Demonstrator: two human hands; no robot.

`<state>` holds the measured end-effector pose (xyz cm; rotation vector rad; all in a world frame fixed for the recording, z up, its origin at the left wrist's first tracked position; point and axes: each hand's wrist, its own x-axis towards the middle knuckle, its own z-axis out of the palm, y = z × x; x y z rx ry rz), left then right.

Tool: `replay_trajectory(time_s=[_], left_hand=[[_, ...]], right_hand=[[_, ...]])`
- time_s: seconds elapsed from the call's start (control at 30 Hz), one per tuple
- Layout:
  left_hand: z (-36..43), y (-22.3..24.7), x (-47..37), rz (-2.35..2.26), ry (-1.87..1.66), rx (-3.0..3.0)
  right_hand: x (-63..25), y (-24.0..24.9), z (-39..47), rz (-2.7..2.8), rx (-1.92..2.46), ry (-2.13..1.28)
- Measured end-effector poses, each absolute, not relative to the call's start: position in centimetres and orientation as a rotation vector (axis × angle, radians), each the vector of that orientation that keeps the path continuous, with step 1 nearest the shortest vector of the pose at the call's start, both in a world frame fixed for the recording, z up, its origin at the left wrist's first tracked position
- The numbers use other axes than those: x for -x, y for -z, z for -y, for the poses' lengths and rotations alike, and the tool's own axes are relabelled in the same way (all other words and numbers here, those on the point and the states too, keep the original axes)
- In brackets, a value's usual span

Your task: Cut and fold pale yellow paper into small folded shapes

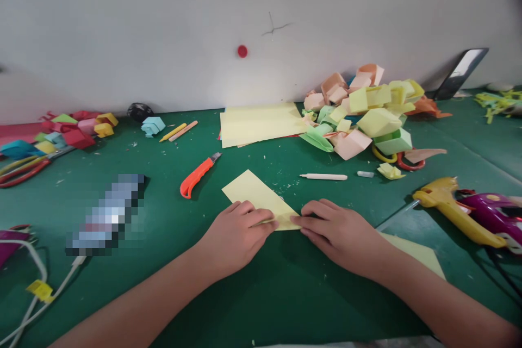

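Note:
A pale yellow sheet of paper (pixel 261 193) lies on the green tabletop in front of me, its far corner pointing away and its near edge folded. My left hand (pixel 238 234) is closed on the near left part of the paper, thumb and fingers pinching the fold. On the near right corner, my right hand (pixel 336 234) has its fingertips pressed together on the paper. The fingers hide part of the fold. Beyond the paper lie an orange utility knife (pixel 198 176) and a white pen-like tool (pixel 325 176).
At the back stand a stack of yellow sheets (pixel 261 124) and a heap of folded paper pieces (pixel 362 111). To the right is a yellow glue gun (pixel 460 209), near another paper piece (pixel 416 250). A phone (pixel 108 215) with a white cable and scissors (pixel 35 166) lie left.

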<state>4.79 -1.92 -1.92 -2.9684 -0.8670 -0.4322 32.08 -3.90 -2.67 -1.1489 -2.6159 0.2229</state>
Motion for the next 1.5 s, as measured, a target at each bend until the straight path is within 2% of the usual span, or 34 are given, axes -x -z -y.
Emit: replay_trajectory(time_s=[0.27, 0.67, 1.0, 1.23, 1.5], left_hand=[[1.4, 1.1, -4.3, 0.826, 0.312, 3.116], [-0.2, -0.2, -2.3, 0.765, 0.399, 3.394], [0.3, -0.6, -3.0, 0.669, 0.328, 3.294], [0.2, -0.5, -2.9, 0.685, 0.344, 3.319], [0.4, -0.7, -3.2, 0.708, 0.384, 3.309]], right_hand=[[-32.1, 2.6, 4.0, 2.605, 1.151, -0.245], [-32.2, 2.6, 3.9, 2.634, 1.178, -0.245], [-31.6, 1.4, 4.1, 2.692, 1.068, -0.142], [-29.7, 1.6, 4.4, 2.781, 0.933, -0.182], [-29.8, 1.6, 4.3, 2.760, 0.982, -0.215]])
